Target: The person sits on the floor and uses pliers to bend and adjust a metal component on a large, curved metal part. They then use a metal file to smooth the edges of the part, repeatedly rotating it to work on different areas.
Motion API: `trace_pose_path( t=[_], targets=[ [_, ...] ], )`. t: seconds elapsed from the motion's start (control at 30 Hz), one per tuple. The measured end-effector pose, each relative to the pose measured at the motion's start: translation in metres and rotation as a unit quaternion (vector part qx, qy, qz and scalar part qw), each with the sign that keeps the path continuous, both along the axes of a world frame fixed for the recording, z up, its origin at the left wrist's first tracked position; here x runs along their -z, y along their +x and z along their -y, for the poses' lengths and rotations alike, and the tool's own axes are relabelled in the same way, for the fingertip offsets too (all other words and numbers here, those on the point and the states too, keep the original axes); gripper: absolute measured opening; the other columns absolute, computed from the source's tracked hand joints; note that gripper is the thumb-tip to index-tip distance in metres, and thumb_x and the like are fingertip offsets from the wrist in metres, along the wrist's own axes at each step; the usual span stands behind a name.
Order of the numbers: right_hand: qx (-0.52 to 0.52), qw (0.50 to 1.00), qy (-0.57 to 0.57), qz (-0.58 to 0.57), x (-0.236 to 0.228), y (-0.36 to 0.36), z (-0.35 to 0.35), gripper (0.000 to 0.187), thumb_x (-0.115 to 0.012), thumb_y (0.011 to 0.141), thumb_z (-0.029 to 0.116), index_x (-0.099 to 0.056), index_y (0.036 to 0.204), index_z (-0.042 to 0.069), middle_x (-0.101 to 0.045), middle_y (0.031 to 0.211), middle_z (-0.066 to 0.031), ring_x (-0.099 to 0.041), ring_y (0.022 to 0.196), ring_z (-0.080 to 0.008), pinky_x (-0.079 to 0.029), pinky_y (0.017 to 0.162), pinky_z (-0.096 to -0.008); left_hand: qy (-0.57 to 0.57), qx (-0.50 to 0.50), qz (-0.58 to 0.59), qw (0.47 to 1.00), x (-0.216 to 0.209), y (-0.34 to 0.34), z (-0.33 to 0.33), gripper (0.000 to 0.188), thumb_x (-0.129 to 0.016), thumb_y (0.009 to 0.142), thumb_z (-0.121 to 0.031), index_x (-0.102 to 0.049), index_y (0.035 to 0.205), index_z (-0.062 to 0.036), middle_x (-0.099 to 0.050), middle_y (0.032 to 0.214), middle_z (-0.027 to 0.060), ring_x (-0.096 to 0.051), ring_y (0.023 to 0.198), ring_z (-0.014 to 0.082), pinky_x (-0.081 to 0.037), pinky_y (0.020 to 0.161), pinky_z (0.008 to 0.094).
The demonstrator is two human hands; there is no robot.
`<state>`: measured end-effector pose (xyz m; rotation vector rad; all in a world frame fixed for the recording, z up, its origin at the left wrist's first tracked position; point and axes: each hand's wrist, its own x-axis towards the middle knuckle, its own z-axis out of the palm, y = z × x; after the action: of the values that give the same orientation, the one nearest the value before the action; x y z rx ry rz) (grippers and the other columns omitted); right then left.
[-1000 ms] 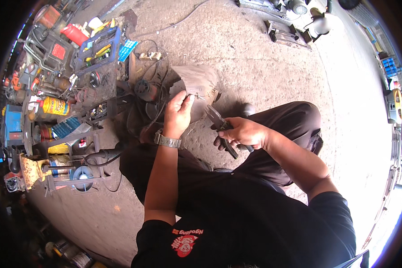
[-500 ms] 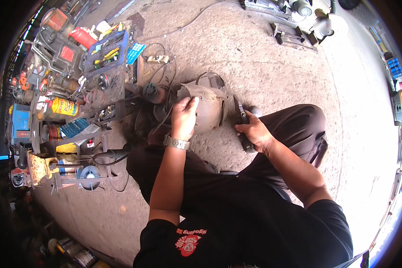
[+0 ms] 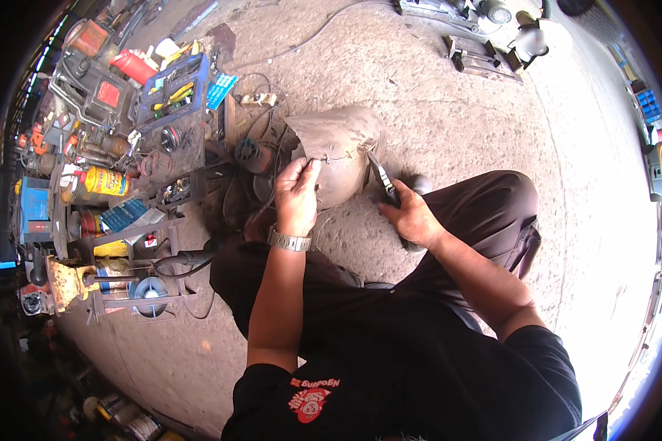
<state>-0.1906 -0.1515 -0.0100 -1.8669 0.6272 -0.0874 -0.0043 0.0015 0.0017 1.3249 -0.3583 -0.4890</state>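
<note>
A dusty brown curved shell [image 3: 338, 132], which looks like a welding mask, stands on the floor in front of my knees. Short wire-like stitches and small holes run across its near side. My left hand [image 3: 298, 195] pinches its near left edge, thumb on the outer face; the fingertips behind the edge are partly hidden. A pair of pliers [image 3: 384, 180] with dark handles is in my right hand [image 3: 413, 217], closed round the grips. The pliers' tip meets the shell's right edge near a stitch; whether the jaws grip anything is too small to tell.
At left, a cluttered low bench carries a blue tool tray [image 3: 173, 92], a yellow can [image 3: 104, 180] and several tools. A dark power tool [image 3: 251, 153] and cables lie beside the shell. A round dark thing [image 3: 419, 184] sits by my right knee. Metal machines [image 3: 485, 59] stand far right.
The shell has turned, so its dark opening at the far side no longer shows and more of its smooth face does. The pliers have moved left and up to the shell's edge.
</note>
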Motion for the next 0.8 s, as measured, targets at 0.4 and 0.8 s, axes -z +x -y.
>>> trace_pose_path(
  t=[0.4, 0.8],
  targets=[
    [-0.014, 0.998, -0.053, 0.007, -0.025, 0.003, -0.005, 0.045, -0.065, 0.095, 0.016, -0.05, 0.135, 0.002, -0.069, 0.092, -0.0231, -0.07, 0.089, -0.037, -0.053, 0.082, -0.0421, -0.146, 0.05, -0.083, 0.985, -0.012, -0.003, -0.001, 0.005, -0.059, 0.1, -0.004, -0.063, 0.097, -0.0043, -0.066, 0.097, -0.0009, -0.058, 0.086, 0.0056, -0.047, 0.08, 0.0239],
    [-0.058, 0.988, -0.138, -0.028, -0.051, 0.006, -0.006, 0.054, -0.063, 0.094, 0.012, -0.043, 0.144, 0.002, -0.067, 0.097, -0.0321, -0.068, 0.097, -0.0453, -0.054, 0.084, -0.048, -0.149, 0.058, -0.095, 0.983, -0.013, -0.013, 0.004, 0.013, -0.06, 0.097, 0.001, -0.066, 0.108, -0.0035, -0.07, 0.104, 0.0012, -0.063, 0.092, 0.0065, -0.048, 0.082, 0.0229]
  ],
)
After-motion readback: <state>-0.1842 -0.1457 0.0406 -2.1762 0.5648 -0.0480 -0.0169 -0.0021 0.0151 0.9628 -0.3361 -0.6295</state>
